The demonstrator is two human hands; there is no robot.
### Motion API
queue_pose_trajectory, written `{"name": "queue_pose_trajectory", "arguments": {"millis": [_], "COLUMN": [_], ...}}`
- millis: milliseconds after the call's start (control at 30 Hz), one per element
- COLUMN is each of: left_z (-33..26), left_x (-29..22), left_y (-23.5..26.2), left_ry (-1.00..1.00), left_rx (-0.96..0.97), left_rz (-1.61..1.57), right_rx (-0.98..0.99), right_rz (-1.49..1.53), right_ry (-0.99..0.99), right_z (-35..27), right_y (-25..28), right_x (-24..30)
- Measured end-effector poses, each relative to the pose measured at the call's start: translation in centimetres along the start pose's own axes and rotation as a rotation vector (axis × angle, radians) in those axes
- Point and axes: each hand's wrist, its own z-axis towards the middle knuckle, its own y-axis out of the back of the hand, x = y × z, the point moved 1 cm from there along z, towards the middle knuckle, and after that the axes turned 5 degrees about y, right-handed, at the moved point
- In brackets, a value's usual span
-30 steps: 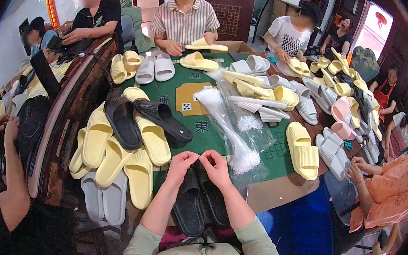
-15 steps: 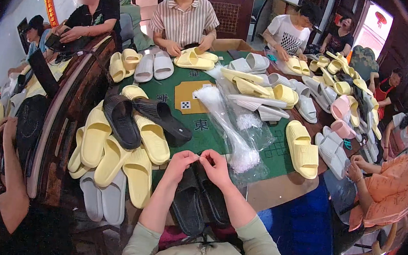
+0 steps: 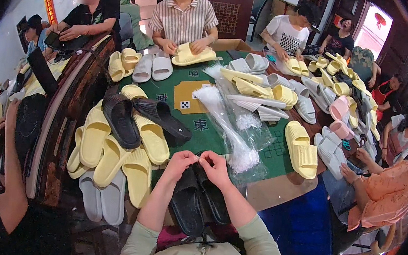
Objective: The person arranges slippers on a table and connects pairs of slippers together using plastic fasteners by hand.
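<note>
Left hand [image 3: 179,160] and right hand [image 3: 215,167] meet, fingertips pinched, over pair of black rubber slippers [image 3: 199,198] at near edge of green table [image 3: 204,127]; yellow foam slippers [image 3: 113,155] piled left.

Pair of black slides [image 3: 197,198] — side by side, soles down, lower centre of frame, toes pointing toward the bench's green top.

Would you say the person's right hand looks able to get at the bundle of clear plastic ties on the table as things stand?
Probably yes: the right hand is just beside the bundle of clear plastic ties, with nothing between them, though both hands are busy over the black slippers.
</note>
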Motion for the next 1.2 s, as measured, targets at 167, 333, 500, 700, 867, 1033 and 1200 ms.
{"name": "queue_pose_trajectory", "arguments": {"millis": [167, 333, 500, 700, 867, 1033, 1200], "left_z": [0.3, 0.6, 0.2, -5.0, -13.3, -15.6, -14.3], "left_x": [0.2, 1.3, 1.6, -3.0, 1.0, 3.5, 3.6], "left_y": [-0.6, -0.7, -0.9, -3.8, -7.1, -7.3, -5.5], "left_ry": [-0.039, -0.127, -0.252, -0.993, -0.817, -0.516, -0.357], "left_rx": [-0.018, -0.166, -0.228, -0.729, -0.464, -0.437, -0.474], "left_rz": [0.025, 0.021, -0.014, 0.818, 0.742, 0.749, 1.120], "right_rx": [-0.009, -0.040, -0.086, -0.244, -0.251, -0.285, -0.121], "right_rz": [0.003, 0.001, -0.021, -0.060, 0.152, 0.432, 0.765], "right_ry": [-0.027, -0.010, 0.020, 0.006, -0.111, -0.209, -0.329], "right_z": [0.0, 0.4, 0.2, 0.5, 0.8, 0.1, -3.2], "right_y": [0.2, -0.4, -0.3, 0.6, 1.0, 0.8, 1.4], "right_x": [-0.1, -0.4, 1.4, -0.5, -2.9, -1.4, -0.2]}}
